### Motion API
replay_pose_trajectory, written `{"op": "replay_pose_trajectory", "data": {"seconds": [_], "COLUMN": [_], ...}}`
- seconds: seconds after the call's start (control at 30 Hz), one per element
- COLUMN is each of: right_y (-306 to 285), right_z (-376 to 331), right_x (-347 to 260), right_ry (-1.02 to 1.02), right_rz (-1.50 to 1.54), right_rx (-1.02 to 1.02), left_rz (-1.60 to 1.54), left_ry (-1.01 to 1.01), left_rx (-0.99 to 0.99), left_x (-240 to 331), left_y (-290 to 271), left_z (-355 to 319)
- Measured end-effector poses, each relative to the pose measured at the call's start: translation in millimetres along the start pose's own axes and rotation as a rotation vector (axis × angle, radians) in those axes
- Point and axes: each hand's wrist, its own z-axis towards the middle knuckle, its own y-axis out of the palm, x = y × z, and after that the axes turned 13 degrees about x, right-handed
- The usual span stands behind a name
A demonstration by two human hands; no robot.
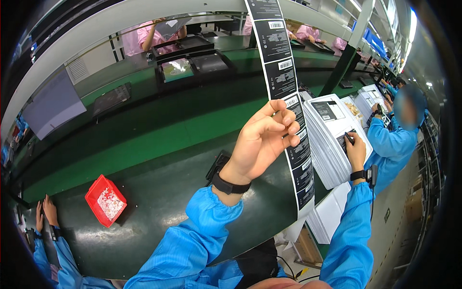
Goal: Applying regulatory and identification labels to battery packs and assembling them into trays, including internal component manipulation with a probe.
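A long strip of black labels [280, 72] with white barcode patches hangs from above and runs down past the bench edge. My left hand [262, 139] is raised in front of it, palm toward me and fingers curled in; anything pinched between the fingertips is too hidden to name. To its right stands a stack of thin white panels [325, 144], the top ones bearing black-and-white labels. Over the top panel, my right hand [357, 153] grips a small black tool [350, 139], its tip beside a dark label on the panel. Black bands circle both wrists.
A red bin [106, 201] of small white scraps sits on the dark green bench [159, 207]. Another person's hands [47, 214] rest at the far left. A blue-clad co-worker [397, 139] works at right. Black trays [192, 67] lie across the bench beneath a pale overhead rail.
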Motion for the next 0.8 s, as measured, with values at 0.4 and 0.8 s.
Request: {"op": "replay_pose_trajectory", "data": {"seconds": [0.4, 0.8], "right_y": [-1.7, -4.1], "right_z": [0.1, 0.3], "right_x": [-1.2, -4.4], "right_ry": [0.011, 0.019], "right_rz": [-0.001, -0.012], "right_rx": [-0.014, -0.024], "left_rz": [-0.018, 0.011], "left_ry": [-0.066, -0.052], "left_rx": [-0.042, -0.032], "left_x": [0.0, 1.0], "left_y": [2.5, 3.1], "left_z": [-0.8, -0.5]}}
